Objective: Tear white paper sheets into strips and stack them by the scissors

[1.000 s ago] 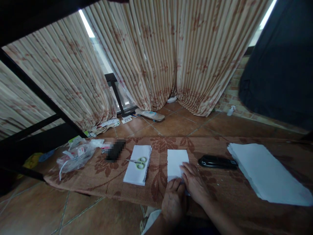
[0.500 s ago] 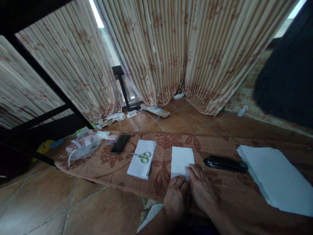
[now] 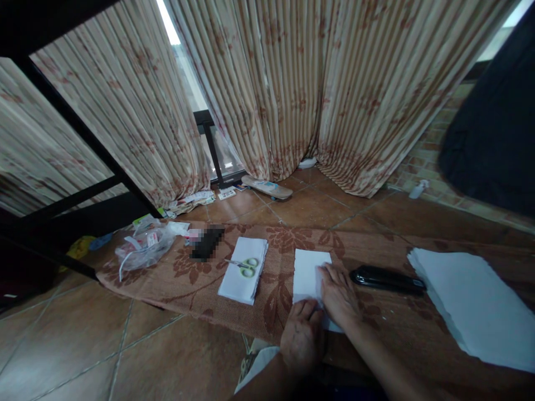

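Note:
A white sheet of paper (image 3: 308, 274) lies on the brown patterned cloth in front of me, its near part under both hands. My left hand (image 3: 301, 334) presses on the lower left of the sheet with its fingers bent, its thumb hidden from view. Flat along the paper's right edge, my right hand (image 3: 338, 292) has its fingers stretched out and holds nothing. A corner of white paper shows below, between the two wrists. Just right of my right hand rests a long glossy black object (image 3: 387, 278) that looks like a stapler.
Green-handled scissors (image 3: 247, 268) lie on a small paper stack (image 3: 238, 289) to the left. A large stack of white paper (image 3: 476, 306) is at the right. A clear plastic bag (image 3: 146, 245) sits at the cloth's left end. Beyond, a skateboard (image 3: 267, 188) is on the tiled floor.
My right hand has slid up and away from me along the paper's right edge, uncovering a paper corner below. The left hand stays about where it was.

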A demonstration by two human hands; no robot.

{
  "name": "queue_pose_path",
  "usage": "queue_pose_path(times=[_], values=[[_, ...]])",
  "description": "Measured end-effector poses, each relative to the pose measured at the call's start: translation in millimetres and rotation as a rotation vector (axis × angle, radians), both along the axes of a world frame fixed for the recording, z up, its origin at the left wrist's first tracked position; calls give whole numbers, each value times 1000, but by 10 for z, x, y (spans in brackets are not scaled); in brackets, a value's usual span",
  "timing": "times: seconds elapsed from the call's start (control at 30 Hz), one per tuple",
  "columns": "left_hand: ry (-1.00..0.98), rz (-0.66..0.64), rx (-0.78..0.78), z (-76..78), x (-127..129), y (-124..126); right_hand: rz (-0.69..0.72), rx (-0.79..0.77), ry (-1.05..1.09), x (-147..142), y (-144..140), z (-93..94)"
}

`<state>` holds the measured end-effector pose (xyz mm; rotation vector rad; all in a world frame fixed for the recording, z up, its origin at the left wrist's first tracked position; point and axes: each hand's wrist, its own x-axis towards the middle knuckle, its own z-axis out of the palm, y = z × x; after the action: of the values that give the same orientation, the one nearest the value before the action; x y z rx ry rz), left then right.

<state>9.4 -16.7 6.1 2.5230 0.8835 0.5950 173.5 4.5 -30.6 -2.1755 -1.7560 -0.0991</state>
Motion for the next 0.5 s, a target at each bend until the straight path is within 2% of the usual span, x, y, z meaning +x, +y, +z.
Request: queue_pose_path(times=[0.23, 0.37, 0.5], values=[[-11, 19, 12, -31, 10, -8, -24, -6, -11, 11, 112, 111], [-12, 25, 31, -47, 9, -8, -37, 2, -48, 9, 72, 66], [-3, 17, 27, -34, -1, -11, -18, 6, -54, -8, -107, -14]])
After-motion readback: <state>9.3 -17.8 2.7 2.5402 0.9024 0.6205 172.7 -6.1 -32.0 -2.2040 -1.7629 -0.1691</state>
